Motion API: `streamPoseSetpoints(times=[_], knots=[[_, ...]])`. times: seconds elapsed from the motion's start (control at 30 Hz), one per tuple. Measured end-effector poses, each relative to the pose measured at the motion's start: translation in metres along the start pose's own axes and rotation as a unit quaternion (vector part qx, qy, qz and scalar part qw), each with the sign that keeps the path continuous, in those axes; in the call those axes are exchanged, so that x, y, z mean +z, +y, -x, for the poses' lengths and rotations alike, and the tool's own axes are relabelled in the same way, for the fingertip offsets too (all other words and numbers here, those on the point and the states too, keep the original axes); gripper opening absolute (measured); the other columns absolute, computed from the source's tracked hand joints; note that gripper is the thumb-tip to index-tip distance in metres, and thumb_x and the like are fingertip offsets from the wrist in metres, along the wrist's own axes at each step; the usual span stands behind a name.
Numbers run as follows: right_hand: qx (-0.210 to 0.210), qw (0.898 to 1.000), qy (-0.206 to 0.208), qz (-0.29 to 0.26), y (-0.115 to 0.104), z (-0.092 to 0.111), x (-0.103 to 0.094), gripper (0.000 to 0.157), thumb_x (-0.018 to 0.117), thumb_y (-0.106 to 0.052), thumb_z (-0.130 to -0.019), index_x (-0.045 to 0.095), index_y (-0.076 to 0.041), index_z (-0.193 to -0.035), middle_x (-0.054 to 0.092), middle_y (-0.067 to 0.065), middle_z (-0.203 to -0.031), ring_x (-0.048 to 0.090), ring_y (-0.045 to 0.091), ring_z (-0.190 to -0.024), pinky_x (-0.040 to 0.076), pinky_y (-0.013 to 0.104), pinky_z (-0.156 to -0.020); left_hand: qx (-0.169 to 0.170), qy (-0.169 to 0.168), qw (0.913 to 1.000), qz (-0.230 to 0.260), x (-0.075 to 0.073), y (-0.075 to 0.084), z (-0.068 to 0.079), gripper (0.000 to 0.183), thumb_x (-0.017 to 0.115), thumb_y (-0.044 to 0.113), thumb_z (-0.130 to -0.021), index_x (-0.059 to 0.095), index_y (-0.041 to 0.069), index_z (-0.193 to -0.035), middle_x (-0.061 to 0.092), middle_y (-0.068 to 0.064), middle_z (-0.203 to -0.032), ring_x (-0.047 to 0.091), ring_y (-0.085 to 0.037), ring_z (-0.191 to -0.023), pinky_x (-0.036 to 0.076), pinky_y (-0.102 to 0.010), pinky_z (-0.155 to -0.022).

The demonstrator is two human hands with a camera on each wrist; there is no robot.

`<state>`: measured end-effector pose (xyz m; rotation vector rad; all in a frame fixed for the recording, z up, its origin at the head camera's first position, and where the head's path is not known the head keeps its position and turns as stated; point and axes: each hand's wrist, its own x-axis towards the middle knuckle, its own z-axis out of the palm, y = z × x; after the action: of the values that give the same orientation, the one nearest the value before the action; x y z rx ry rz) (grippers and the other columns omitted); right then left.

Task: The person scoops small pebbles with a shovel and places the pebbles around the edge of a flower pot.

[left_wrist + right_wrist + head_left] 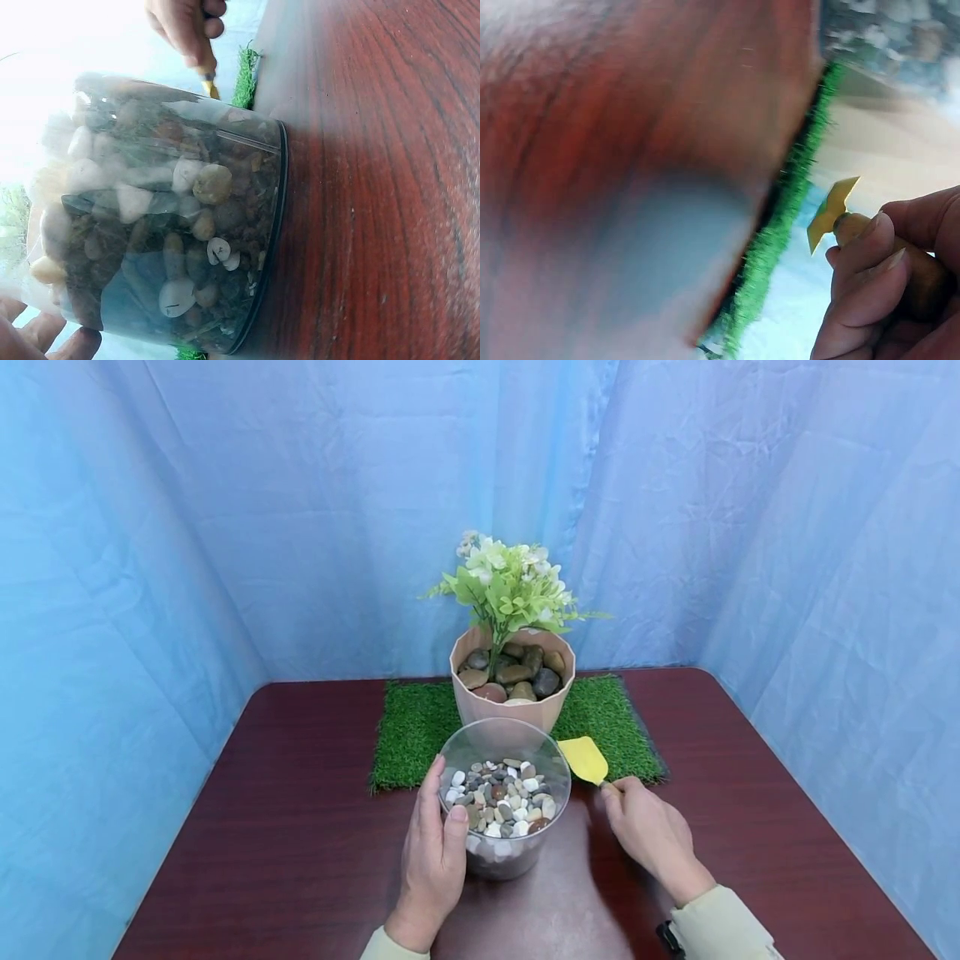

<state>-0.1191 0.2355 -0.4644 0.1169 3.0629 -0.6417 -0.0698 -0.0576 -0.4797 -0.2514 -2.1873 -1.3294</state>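
A clear plastic pot (504, 860) filled with small mixed pebbles (510, 802) stands near the middle of the table. My left hand (433, 860) holds it from the left, thumb at the front and fingers along the side; fingertips (79, 345) show against its wall in the left wrist view. To the right, my right hand (648, 827) grips the wooden handle (922, 277) of a small trowel with a yellow blade (585, 760). The blade is raised beside the pot's right rim, and no pebbles can be made out on it.
Behind the clear pot, a beige planter (510, 714) holds large stones (513, 674) and an artificial plant (517, 585) with white flowers. It stands on a green turf mat (412, 735) over the dark red wooden table (300, 827). Blue curtains (337, 510) surround the table's back and sides.
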Motion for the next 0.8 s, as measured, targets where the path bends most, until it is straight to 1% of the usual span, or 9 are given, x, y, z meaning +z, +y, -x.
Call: streamPoseSetpoints(times=[0.07,0.13,0.23,0.33,0.47,0.67,0.8], knots=[[0.008,1.0,-0.003,0.009,0.002,-0.003,0.006,0.044,0.045,-0.044,-0.108,0.067,-0.012,-0.129,0.075,0.006,-0.112,0.07,0.038,-0.102,0.053,0.059,-0.082,0.0,0.0,1.0,-0.001,0.0,0.0,0.0,0.066,0.052,0.007,-0.103,0.03,0.017,-0.165,0.037,-0.005,-0.168,0.041,-0.027,-0.15,0.026,-0.019,-0.122],[0.014,1.0,-0.006,0.014,0.003,-0.005,0.011,0.043,0.044,-0.043,-0.108,0.067,-0.012,-0.127,0.075,0.007,-0.112,0.07,0.039,-0.1,0.053,0.059,-0.081,0.001,0.0,1.0,-0.001,0.0,0.0,-0.001,0.067,0.052,0.006,-0.103,0.03,0.016,-0.165,0.038,-0.006,-0.167,0.042,-0.027,-0.15,0.027,-0.019,-0.122],[0.023,0.999,-0.018,0.027,0.004,-0.006,0.016,0.037,0.044,-0.041,-0.107,0.064,-0.012,-0.119,0.075,0.01,-0.107,0.069,0.039,-0.092,0.052,0.058,-0.074,0.001,-0.001,1.0,0.0,0.0,0.001,-0.001,0.068,0.052,0.005,-0.103,0.03,0.017,-0.165,0.038,-0.006,-0.167,0.042,-0.026,-0.15,0.027,-0.02,-0.121],[0.03,0.998,-0.031,0.04,0.004,-0.007,0.019,0.031,0.045,-0.04,-0.107,0.059,-0.012,-0.109,0.073,0.015,-0.1,0.068,0.039,-0.084,0.05,0.057,-0.066,0.0,0.0,1.0,-0.001,0.0,0.001,-0.001,0.068,0.052,0.006,-0.103,0.029,0.018,-0.165,0.037,-0.004,-0.168,0.041,-0.026,-0.15,0.026,-0.019,-0.122],[0.029,0.997,-0.041,0.055,0.004,-0.007,0.021,0.028,0.048,-0.039,-0.107,0.054,-0.013,-0.1,0.071,0.019,-0.093,0.067,0.041,-0.079,0.048,0.056,-0.061,0.001,0.001,1.0,-0.001,0.0,0.001,-0.001,0.066,0.051,0.007,-0.103,0.03,0.017,-0.165,0.038,-0.005,-0.167,0.041,-0.027,-0.15,0.026,-0.018,-0.122],[0.013,0.996,-0.045,0.071,0.004,-0.007,0.023,0.029,0.052,-0.039,-0.106,0.054,-0.012,-0.094,0.068,0.016,-0.079,0.067,0.039,-0.072,0.048,0.054,-0.057,0.002,0.003,1.0,0.002,0.001,-0.001,0.0,0.064,0.051,0.01,-0.104,0.031,0.016,-0.165,0.039,-0.005,-0.167,0.041,-0.026,-0.15,0.025,-0.017,-0.122],[0.011,0.995,-0.055,0.083,0.002,-0.007,0.024,0.029,0.053,-0.039,-0.105,0.055,-0.012,-0.094,0.065,0.013,-0.074,0.067,0.037,-0.07,0.048,0.053,-0.055,0.003,0.005,1.0,0.003,0.001,-0.002,0.0,0.064,0.051,0.011,-0.104,0.031,0.016,-0.165,0.039,-0.006,-0.167,0.041,-0.025,-0.15,0.025,-0.017,-0.122]])
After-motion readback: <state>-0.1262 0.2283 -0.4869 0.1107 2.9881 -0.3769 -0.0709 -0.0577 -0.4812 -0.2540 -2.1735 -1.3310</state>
